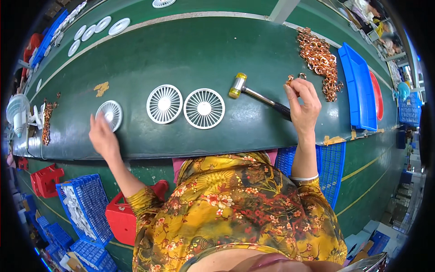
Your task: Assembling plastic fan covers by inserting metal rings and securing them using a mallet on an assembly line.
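My right hand (305,102) is raised over the right part of the green bench, with a small copper ring (290,79) pinched between thumb and fingertips. Just below that hand, a mallet (260,95) with a yellow-faced metal head and black grip lies on the bench; the hand covers the end of its handle. My left hand (104,138) is at the left, smeared by motion. Its fingers overlap the edge of a white round slatted grille (113,113), and its grip is unclear. Two more white grilles (164,104) lie flat side by side in the middle.
A heap of copper rings (319,56) lies at the far right beside a blue tray (358,88) and a red one (376,96). More rings (47,122) and a small fan (18,113) are at the left end. Red stools (122,217) and blue crates (86,204) stand below the bench.
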`<action>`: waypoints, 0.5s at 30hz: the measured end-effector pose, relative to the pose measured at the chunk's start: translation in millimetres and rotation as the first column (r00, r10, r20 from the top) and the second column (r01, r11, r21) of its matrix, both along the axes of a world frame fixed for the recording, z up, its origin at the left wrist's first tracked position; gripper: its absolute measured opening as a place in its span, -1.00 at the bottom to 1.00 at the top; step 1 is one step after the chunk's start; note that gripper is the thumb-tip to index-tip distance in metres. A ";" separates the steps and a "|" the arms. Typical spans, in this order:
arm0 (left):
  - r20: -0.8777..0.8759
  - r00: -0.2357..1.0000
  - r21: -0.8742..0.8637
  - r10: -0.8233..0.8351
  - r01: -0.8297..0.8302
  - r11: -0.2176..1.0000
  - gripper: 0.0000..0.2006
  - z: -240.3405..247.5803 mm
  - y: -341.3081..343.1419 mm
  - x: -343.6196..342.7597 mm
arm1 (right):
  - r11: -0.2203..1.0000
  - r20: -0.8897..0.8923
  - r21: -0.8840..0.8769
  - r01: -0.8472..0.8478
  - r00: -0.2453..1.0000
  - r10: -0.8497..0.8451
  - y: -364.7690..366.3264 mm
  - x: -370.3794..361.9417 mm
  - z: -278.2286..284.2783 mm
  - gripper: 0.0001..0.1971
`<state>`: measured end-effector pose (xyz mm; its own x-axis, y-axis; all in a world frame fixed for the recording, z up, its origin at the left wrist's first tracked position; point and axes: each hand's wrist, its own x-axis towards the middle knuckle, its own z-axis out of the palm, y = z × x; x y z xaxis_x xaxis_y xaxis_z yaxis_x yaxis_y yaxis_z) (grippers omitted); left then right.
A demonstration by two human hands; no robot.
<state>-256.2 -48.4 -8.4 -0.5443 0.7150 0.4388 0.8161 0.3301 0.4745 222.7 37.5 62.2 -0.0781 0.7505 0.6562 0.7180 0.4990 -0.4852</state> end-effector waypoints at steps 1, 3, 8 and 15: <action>-0.286 0.952 -0.148 -0.114 0.073 0.986 -0.62 -10.4 -6.1 -1.7 | 0.999 -0.043 -0.009 -0.040 0.998 0.039 -2.5 -4.2 -1.2 -0.88; -0.228 0.949 -0.200 -0.218 0.174 0.964 -0.45 6.5 -11.3 31.0 | 0.997 -0.018 0.013 -0.079 0.997 0.080 -7.0 -10.5 -2.8 -0.88; -0.054 0.996 -0.014 -0.068 0.068 0.998 -0.69 23.8 -2.4 60.0 | 0.981 0.044 0.009 -0.194 0.980 0.193 -27.7 -34.1 3.4 -0.84; 0.702 0.445 0.595 -0.557 0.064 0.801 -0.73 44.9 7.8 173.8 | 0.856 0.092 0.157 -0.493 0.870 0.484 -34.2 -79.7 18.5 -0.77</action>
<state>-82.4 -40.5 36.5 -0.5883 0.7794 0.2153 -0.0401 -0.2941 0.9549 143.0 3.2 80.8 -0.4399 0.4849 0.7559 0.3799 0.8632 -0.3326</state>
